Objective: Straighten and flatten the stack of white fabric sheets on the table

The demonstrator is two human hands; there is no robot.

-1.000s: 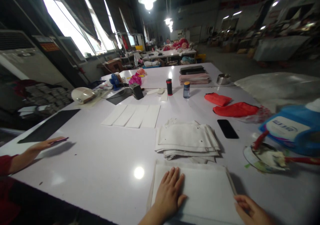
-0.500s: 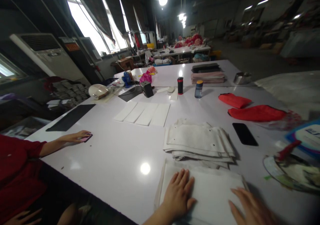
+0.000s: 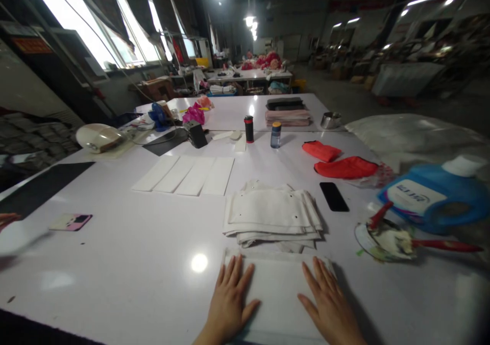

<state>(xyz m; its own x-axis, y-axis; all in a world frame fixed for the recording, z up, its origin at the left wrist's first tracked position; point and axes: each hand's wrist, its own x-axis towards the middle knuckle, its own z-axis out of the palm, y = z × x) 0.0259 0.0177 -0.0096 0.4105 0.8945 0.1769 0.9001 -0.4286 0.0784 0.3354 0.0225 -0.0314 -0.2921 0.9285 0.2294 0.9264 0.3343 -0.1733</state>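
Observation:
Both palms lie flat on a white fabric stack [image 3: 279,294] at the table's near edge. My left hand [image 3: 231,299] rests on its left side, fingers spread. On the right side lies my right hand [image 3: 327,299], its fingers also stretched out and apart. Just beyond is a thicker pile of off-white cloth pieces [image 3: 270,212] with small dark dots near the corners. Neither hand grips anything.
To the right are a black phone [image 3: 334,197], a glue-smeared tin [image 3: 386,240] with red-handled brushes, and a blue jug [image 3: 432,192]. White panels [image 3: 187,175] lie farther left. A pink phone [image 3: 71,222] is near a co-worker's hand [image 3: 8,220].
My view has turned to the right. My right hand has come to lie flat on the stack's right side. The co-worker's hand has moved off the pink phone.

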